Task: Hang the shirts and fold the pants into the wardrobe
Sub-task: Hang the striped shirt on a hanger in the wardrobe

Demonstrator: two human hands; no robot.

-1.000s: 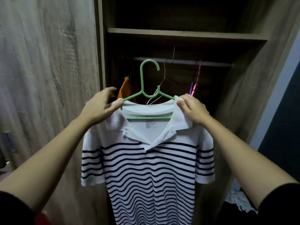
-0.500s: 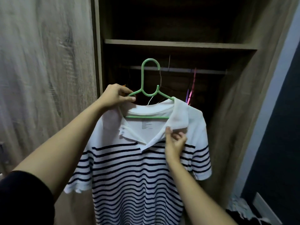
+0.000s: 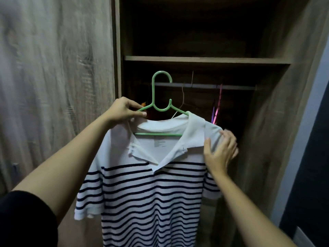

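1. the striped shirt [image 3: 151,193] looks light and limp to me, a soft knit that will sag and slide, so i judge it is best carried by the green hanger [image 3: 161,97] and not by the cloth
2. the hanger looks like thin, stiff plastic; i would hold its sloping arm near the neck and leave the hook free for the rail [image 3: 204,85]
3. the left hand [image 3: 124,109] is clamped on the hanger's left arm, fingers curled round it
4. the right hand [image 3: 220,152] is spread and slightly blurred, its fingers apart against the shirt's right shoulder, gripping nothing
5. the shirt hangs on the hanger in front of the open wardrobe [image 3: 204,59]; the hook overlaps the rail in my view, but i cannot tell whether it has caught
6. it is a white short-sleeved polo with an open collar and navy stripes from the chest down
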